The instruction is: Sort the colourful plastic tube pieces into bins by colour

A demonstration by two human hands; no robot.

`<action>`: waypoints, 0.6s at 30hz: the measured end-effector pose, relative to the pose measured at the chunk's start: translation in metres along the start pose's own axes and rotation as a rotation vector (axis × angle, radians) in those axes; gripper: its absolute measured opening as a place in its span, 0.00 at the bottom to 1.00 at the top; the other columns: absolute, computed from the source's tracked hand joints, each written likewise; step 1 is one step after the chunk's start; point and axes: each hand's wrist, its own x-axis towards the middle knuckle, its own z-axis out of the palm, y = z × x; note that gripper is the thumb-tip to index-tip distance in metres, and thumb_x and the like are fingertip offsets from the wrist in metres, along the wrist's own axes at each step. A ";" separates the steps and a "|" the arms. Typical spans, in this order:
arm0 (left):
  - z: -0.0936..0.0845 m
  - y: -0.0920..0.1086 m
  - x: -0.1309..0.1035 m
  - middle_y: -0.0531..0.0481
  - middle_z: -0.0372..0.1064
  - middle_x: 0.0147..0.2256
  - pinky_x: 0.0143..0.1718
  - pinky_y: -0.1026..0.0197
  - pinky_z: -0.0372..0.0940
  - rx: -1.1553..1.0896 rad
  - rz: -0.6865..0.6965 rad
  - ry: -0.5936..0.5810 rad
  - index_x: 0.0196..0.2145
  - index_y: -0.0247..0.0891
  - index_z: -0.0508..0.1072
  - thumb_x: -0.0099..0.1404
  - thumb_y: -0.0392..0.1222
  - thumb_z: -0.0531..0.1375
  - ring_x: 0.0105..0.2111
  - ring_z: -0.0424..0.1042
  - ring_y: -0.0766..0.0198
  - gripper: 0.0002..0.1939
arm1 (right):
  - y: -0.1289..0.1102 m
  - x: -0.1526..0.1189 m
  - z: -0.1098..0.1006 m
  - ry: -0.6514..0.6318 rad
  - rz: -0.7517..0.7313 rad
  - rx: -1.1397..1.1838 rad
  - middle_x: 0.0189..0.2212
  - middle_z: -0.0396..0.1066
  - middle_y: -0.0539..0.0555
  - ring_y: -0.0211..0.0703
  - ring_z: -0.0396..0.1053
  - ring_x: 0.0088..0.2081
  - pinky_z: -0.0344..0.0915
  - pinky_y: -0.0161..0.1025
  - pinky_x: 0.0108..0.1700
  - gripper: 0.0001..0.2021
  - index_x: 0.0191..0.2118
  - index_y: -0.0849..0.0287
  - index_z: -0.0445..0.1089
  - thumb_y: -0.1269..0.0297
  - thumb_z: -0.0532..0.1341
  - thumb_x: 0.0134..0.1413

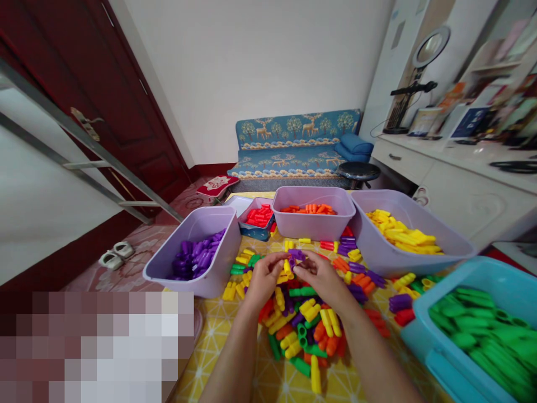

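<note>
My left hand (267,275) and my right hand (321,275) are close together above a pile of coloured plastic double-tube pieces (309,309). A purple double-tube piece (296,254) is pinched in the fingers of my right hand. The left hand's fingers are curled with their tips close to that piece; yellow shows beside them, but what they grip is unclear. Yellow, green, orange, red and purple pieces lie mixed below both hands on a yellow patterned cloth (201,364).
Around the pile stand lilac tubs of purple pieces (199,254), orange pieces (310,209) and yellow pieces (403,232). A small box holds red pieces (259,215); a turquoise tub (436,358) at right holds green ones. Behind are a blue sofa (289,154) and a black stool (358,170).
</note>
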 end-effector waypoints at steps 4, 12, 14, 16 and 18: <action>0.002 0.005 -0.002 0.42 0.74 0.44 0.49 0.55 0.64 -0.006 -0.005 -0.033 0.43 0.36 0.76 0.62 0.44 0.58 0.45 0.72 0.55 0.14 | -0.003 -0.001 -0.002 -0.027 0.028 0.011 0.27 0.72 0.48 0.40 0.70 0.29 0.66 0.35 0.31 0.14 0.42 0.55 0.71 0.60 0.64 0.46; 0.006 0.007 -0.008 0.44 0.72 0.47 0.50 0.56 0.64 0.009 0.012 -0.188 0.47 0.38 0.74 0.58 0.38 0.62 0.47 0.70 0.54 0.18 | -0.005 -0.003 -0.004 -0.016 0.024 0.002 0.33 0.75 0.53 0.43 0.72 0.33 0.69 0.38 0.34 0.13 0.42 0.55 0.73 0.56 0.60 0.52; 0.006 0.007 -0.008 0.44 0.72 0.47 0.50 0.56 0.63 0.013 0.015 -0.192 0.48 0.38 0.73 0.57 0.36 0.61 0.48 0.69 0.55 0.19 | -0.003 -0.002 -0.005 -0.003 0.023 0.009 0.31 0.75 0.52 0.41 0.71 0.30 0.68 0.37 0.31 0.13 0.40 0.55 0.74 0.56 0.60 0.52; 0.006 0.006 -0.008 0.44 0.72 0.47 0.51 0.56 0.63 -0.001 0.018 -0.191 0.47 0.38 0.73 0.56 0.34 0.61 0.49 0.69 0.55 0.19 | -0.001 -0.002 -0.007 0.006 0.019 0.017 0.27 0.74 0.51 0.40 0.70 0.27 0.67 0.35 0.29 0.11 0.39 0.55 0.74 0.59 0.60 0.51; 0.005 0.006 -0.007 0.44 0.72 0.47 0.51 0.56 0.63 -0.041 0.019 -0.195 0.46 0.38 0.73 0.55 0.33 0.61 0.48 0.70 0.56 0.19 | -0.002 -0.002 -0.009 0.006 0.035 0.026 0.25 0.72 0.50 0.40 0.70 0.26 0.67 0.35 0.28 0.10 0.38 0.55 0.74 0.62 0.61 0.48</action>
